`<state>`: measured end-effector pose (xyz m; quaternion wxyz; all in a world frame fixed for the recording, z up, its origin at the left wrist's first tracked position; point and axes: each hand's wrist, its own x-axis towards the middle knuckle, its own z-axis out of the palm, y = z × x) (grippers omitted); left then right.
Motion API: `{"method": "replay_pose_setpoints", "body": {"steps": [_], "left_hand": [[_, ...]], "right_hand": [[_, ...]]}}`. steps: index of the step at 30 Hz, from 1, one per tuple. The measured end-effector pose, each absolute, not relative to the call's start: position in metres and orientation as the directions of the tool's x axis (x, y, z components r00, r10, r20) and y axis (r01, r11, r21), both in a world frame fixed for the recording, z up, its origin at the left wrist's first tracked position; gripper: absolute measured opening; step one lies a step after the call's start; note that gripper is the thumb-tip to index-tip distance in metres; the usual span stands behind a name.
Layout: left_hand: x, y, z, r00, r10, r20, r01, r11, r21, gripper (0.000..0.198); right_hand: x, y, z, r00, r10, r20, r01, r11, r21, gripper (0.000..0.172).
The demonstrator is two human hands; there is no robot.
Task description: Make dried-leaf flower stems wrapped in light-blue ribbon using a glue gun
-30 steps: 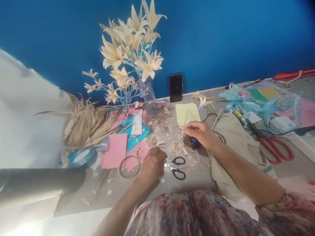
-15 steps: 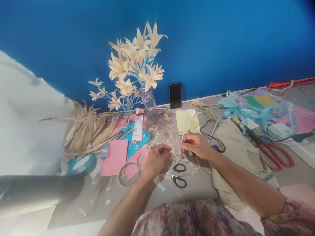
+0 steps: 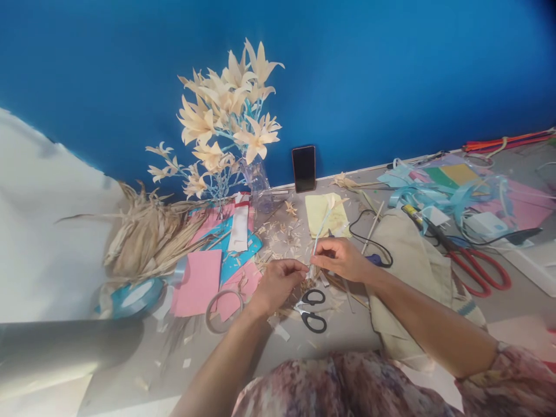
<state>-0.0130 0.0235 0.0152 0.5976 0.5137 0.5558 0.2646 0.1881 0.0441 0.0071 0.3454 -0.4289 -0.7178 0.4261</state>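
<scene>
**Both hands pinch one thin blue stem**

The left hand (image 3: 280, 282) and right hand (image 3: 343, 259) meet fingertip to fingertip above the littered table (image 3: 343, 325). Each is closed in a pinch on the lower end of a pale blue stem (image 3: 318, 234). The stem slants up toward 1 o'clock, and its cream tip lies over a yellow sheet (image 3: 315, 215).

Small black-handled scissors (image 3: 304, 310) lie just below the hands at 6 o'clock. A tape ring (image 3: 207, 313) sits at 8 o'clock from the left hand. At 12 o'clock a phone (image 3: 303, 168) leans on the blue wall, with the flower bunch (image 3: 230, 110) at 11 o'clock. Red scissors (image 3: 456, 255) lie well apart at 3 o'clock.
</scene>
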Motion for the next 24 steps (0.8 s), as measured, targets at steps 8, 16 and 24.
{"method": "replay_pose_setpoints", "body": {"steps": [8, 16, 24], "left_hand": [[-0.018, 0.024, 0.015, 0.461, 0.708, -0.535, -0.133, 0.651, 0.747, 0.026], [-0.022, 0.024, 0.002, 0.591, 0.624, -0.511, -0.189, 0.723, 0.664, 0.033], [-0.021, 0.024, -0.003, 0.654, 0.572, -0.495, -0.147, 0.738, 0.659, 0.032]], "right_hand": [[0.189, 0.043, 0.011, -0.412, 0.905, 0.109, 0.301, 0.248, -0.921, 0.03], [0.189, 0.043, 0.013, -0.461, 0.885, 0.06, 0.235, 0.187, -0.954, 0.036], [0.189, 0.043, 0.013, -0.512, 0.848, 0.134, 0.248, 0.295, -0.923, 0.034]]}}
